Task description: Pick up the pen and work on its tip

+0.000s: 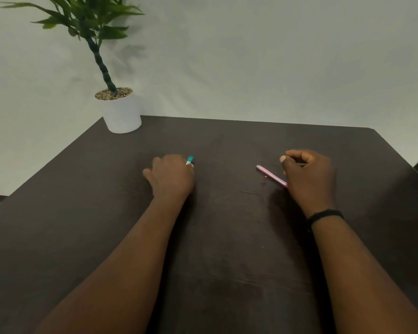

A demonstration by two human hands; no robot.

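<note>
Our left hand (171,175) pinches a teal piece (190,160), our right hand (308,175) grips a pink pen (270,175) — the thin refill (249,193) mid-frame on the worktop (227,261) could roll off if nudged.

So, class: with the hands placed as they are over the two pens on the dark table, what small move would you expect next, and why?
Probably the right hand lifts the pink pen off the table. That hand's fingers are curled with the pen's near end under them, while the rest of the pen lies flat. The left hand already covers a teal-tipped pen. A thin dark refill lies loose between the hands.
</note>
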